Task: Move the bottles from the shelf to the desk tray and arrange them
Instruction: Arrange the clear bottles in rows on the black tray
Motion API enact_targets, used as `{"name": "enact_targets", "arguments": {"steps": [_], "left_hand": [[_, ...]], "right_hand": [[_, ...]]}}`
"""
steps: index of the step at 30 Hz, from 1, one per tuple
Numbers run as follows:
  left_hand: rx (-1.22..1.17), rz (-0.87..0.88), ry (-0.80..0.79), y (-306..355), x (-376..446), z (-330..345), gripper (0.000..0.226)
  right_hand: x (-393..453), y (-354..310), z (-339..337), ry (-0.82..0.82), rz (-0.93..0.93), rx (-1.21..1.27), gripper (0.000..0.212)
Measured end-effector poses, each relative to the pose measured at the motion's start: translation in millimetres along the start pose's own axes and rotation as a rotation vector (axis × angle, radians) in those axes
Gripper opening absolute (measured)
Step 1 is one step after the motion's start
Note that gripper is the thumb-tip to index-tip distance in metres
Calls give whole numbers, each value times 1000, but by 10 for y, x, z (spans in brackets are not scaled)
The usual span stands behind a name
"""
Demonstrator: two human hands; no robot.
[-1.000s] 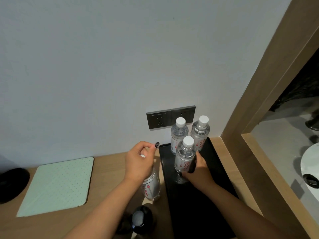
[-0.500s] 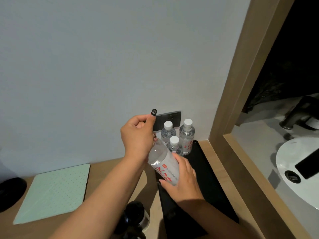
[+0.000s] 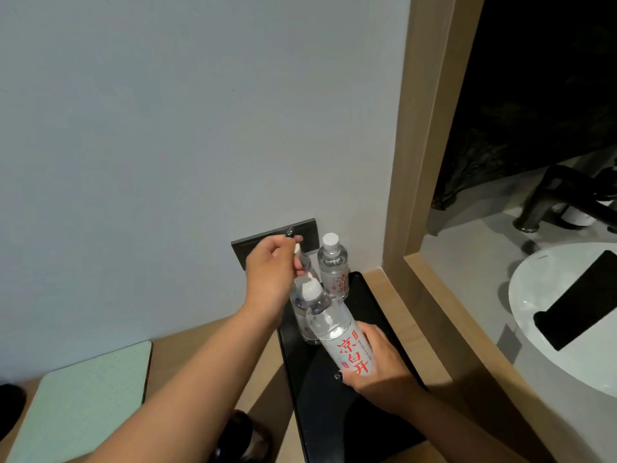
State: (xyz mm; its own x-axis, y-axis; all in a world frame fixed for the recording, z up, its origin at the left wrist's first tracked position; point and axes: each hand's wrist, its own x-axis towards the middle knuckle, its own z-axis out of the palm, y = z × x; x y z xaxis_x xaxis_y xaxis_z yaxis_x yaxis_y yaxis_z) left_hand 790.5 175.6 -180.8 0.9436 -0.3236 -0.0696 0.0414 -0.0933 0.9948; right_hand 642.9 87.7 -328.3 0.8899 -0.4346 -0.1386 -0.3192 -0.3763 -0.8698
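Head view, our right hand [image 3: 377, 369] gripping a tilted water bottle [image 3: 337, 329] above the black tray [image 3: 374, 295], our left hand [image 3: 272, 275] pinching a bottle top [image 3: 302, 259] at the tray's back, another bottle [image 3: 333, 267] upright in its far corner

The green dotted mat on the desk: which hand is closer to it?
Left. The left hand is up by the grey wall socket, right of the green dotted mat; the right hand grips a clear water bottle farther right.
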Motion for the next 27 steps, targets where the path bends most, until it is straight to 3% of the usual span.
{"name": "enact_targets", "arguments": {"steps": [4, 8, 15, 27], "left_hand": [[373, 122, 2, -302, 169, -126, 9], [466, 191, -10, -514, 205, -160, 9], [695, 214, -198, -806, 215, -90, 42], [728, 245, -144, -887, 246, -79, 40]], "right_hand": [[201, 325, 49, 70, 138, 119, 76], [519, 472, 8, 125, 126, 116, 70], [932, 539, 39, 101, 116, 87, 76], [1102, 586, 154, 130, 15, 172, 70]]}}
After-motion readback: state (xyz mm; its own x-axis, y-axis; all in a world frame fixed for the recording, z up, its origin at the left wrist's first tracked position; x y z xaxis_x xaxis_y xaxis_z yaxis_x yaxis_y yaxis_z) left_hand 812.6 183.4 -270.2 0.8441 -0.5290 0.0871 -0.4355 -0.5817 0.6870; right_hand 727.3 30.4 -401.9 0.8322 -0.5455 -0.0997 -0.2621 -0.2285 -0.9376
